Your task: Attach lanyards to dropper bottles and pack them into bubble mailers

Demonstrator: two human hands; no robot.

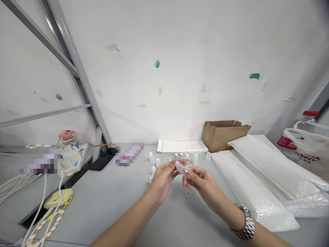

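Above the grey table, my two hands meet on a small translucent white plastic bottle (181, 169). The fingertips of my left hand (164, 176) pinch its upper left end. My right hand (200, 180), with a metal watch on the wrist, grips the lower right end. A small white ring (188, 193) shows under my right fingers; what it is attached to is hidden. Just beyond my hands stand several small white bottles with looped caps, among them one bottle (151, 157) at the left and another bottle (195, 159) at the right.
White bubble mailers (252, 185) are piled at the right, before a plastic bag (313, 151). An open cardboard box (226, 135) and a flat white tray (182, 146) stand by the wall. Cables, a power strip (77, 161) and a yellow device (58, 198) lie left.
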